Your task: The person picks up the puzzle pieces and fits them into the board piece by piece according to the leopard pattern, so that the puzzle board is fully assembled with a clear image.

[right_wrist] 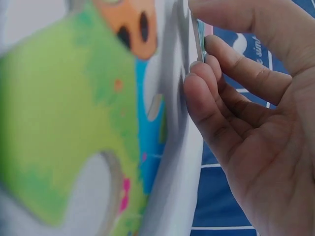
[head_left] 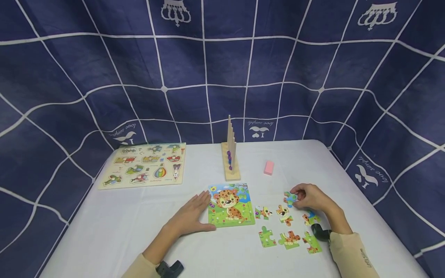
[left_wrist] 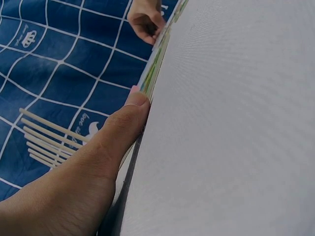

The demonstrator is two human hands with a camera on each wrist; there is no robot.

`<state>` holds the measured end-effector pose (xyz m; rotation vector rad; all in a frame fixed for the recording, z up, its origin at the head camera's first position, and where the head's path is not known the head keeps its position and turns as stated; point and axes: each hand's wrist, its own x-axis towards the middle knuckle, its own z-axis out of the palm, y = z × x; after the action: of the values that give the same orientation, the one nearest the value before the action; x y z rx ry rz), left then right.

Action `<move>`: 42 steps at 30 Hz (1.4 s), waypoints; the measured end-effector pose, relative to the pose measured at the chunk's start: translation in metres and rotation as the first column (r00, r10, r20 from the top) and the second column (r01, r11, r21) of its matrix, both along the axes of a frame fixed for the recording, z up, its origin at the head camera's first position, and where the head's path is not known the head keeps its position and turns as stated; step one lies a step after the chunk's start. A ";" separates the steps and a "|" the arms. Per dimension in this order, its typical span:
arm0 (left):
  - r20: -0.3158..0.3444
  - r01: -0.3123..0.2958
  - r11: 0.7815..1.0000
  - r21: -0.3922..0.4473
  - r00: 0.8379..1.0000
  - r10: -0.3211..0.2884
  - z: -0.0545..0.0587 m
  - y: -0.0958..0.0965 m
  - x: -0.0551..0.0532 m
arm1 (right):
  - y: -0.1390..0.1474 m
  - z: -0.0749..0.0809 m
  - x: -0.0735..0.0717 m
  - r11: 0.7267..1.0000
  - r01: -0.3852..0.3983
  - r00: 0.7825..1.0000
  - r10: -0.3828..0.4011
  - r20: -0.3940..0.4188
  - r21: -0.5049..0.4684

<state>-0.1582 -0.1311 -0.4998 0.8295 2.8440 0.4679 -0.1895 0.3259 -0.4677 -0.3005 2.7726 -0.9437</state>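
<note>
the blue puzzle piece (head_left: 290,198) is lying to the right of the picture board (head_left: 231,206), just beyond the loose pieces (head_left: 289,239), with no clear long axis showing. the right hand (head_left: 311,197) is being the nearer one: it is reaching in from the right and pinching the piece between thumb and fingertips, which are pointing left toward the board. whether the piece is touching the surface (head_left: 208,255), i cannot tell. the left hand (head_left: 189,214) is resting with fingers extended, touching the board's left edge, its thumb spreading toward the lower left corner.
</note>
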 end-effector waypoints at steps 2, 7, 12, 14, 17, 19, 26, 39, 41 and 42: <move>-0.002 -0.001 1.000 -0.004 1.000 0.001 0.000 -0.001 0.000 | -0.002 0.002 0.000 1.000 -0.006 1.000 0.006 -0.007 0.006; -0.002 -0.003 1.000 -0.001 1.000 0.003 0.000 -0.001 0.000 | -0.009 0.006 -0.001 1.000 0.001 1.000 0.000 -0.007 0.020; -0.001 -0.005 1.000 0.002 1.000 0.005 -0.001 -0.002 0.000 | -0.017 0.009 -0.005 1.000 -0.019 1.000 0.019 -0.011 0.013; -0.002 -0.006 1.000 -0.002 1.000 0.006 -0.002 -0.003 0.000 | -0.020 0.011 -0.006 0.999 -0.040 0.999 0.040 -0.020 0.002; -0.002 -0.008 1.000 -0.002 1.000 0.008 -0.003 -0.003 0.000 | -0.026 0.012 -0.007 0.998 -0.062 0.997 0.061 -0.036 -0.013; -0.001 -0.010 1.000 0.002 1.000 0.010 -0.004 -0.003 0.000 | -0.030 0.013 -0.009 0.997 -0.081 0.996 0.080 -0.051 -0.017; 0.001 -0.011 1.000 0.004 1.000 0.011 -0.003 -0.002 0.000 | -0.046 0.017 -0.013 0.992 -0.125 0.990 0.124 -0.074 -0.015; -0.013 0.007 1.000 0.007 1.000 -0.007 -0.004 -0.001 -0.001 | -0.072 0.020 -0.022 0.984 -0.174 0.982 0.170 -0.076 -0.045; -0.016 0.009 1.000 0.009 1.000 -0.009 -0.004 -0.001 -0.001 | -0.075 0.021 -0.023 0.982 -0.183 0.980 0.179 -0.085 -0.039; -0.017 0.010 1.000 0.013 1.000 -0.010 -0.004 -0.001 0.000 | -0.076 0.022 -0.024 0.982 -0.188 0.979 0.184 -0.088 -0.036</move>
<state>-0.1586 -0.1324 -0.5034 0.8530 2.8538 0.4815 -0.2130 0.2495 -0.4459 -0.6092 2.7409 -0.9671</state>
